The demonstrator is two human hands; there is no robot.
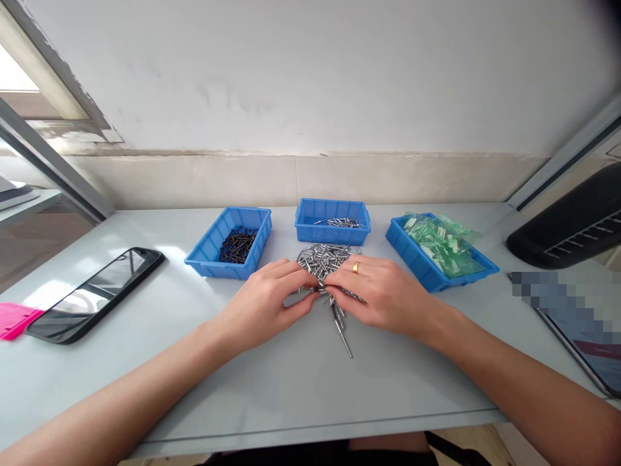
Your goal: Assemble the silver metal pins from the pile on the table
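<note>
A heap of silver nails lies on the pale table in front of the middle blue tray, which holds a few silver nails. My left hand and my right hand, a gold ring on one finger, meet at the heap's near edge. The fingers of both hands are curled and pinched together on nails. A few loose nails trail toward me from under the hands.
The left blue tray holds dark screws. The right blue tray holds green plastic bags. A black phone and a pink item lie at the left. A dark object and a tablet sit at the right.
</note>
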